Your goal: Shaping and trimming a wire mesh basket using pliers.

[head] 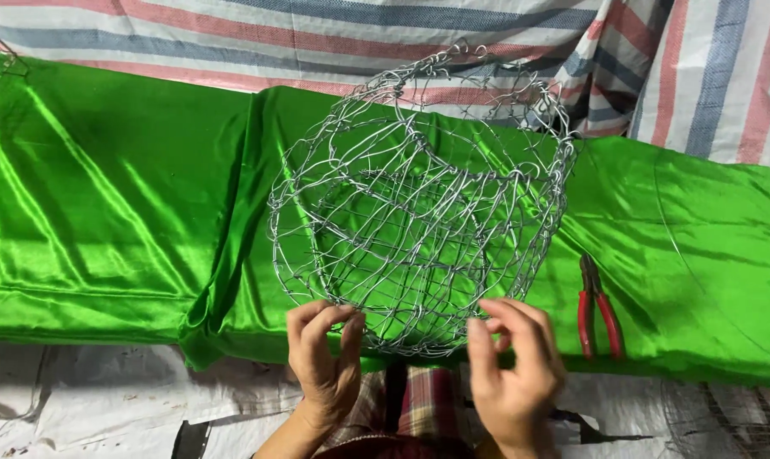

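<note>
A round basket (419,204) of woven silver wire, tipped on its side, lying on green satin cloth (104,195)

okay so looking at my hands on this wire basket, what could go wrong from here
The wire basket has many twisted ends, so the left hand and right hand gripping its near rim could get pricked. It stands tilted on slippery green cloth and might roll toward the pliers.
</note>
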